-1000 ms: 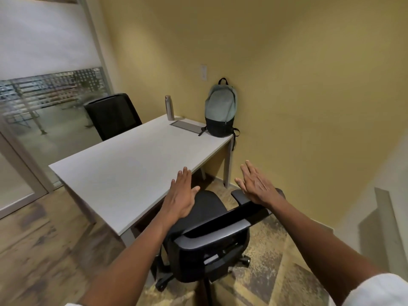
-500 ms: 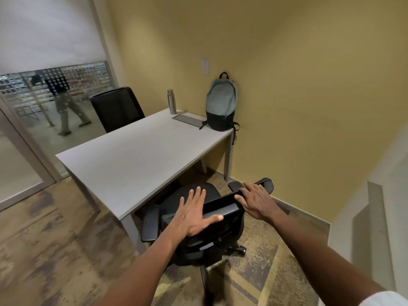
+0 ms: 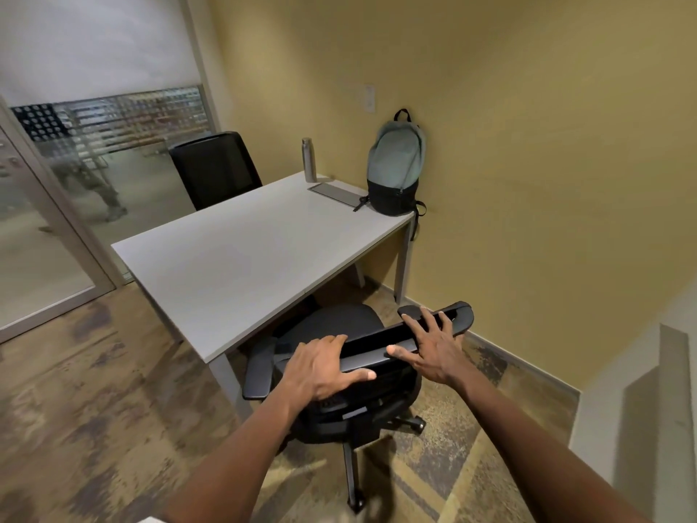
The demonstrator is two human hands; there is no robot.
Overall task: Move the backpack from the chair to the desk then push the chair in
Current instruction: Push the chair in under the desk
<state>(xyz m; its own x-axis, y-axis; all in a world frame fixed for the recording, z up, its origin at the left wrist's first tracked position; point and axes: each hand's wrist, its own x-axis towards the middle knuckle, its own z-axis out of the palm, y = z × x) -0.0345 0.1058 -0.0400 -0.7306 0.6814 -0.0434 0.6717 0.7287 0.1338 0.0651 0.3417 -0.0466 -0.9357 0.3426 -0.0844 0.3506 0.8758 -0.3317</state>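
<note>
A grey-green backpack with a black base stands upright on the far right corner of the white desk, leaning on the yellow wall. The black swivel chair stands at the desk's near edge, its seat partly under the top. My left hand grips the top of the chair's backrest, fingers curled over it. My right hand lies on the backrest's right end with fingers spread, thumb on the top rail.
A steel bottle and a flat grey pad sit at the desk's far end. A second black chair stands behind the desk. A glass partition is at left, with a person walking beyond it. A grey ledge rises at right.
Both hands came down from above the seat onto the chair's backrest. My left hand went from flat to gripped. The chair has turned to face the desk and moved closer.
</note>
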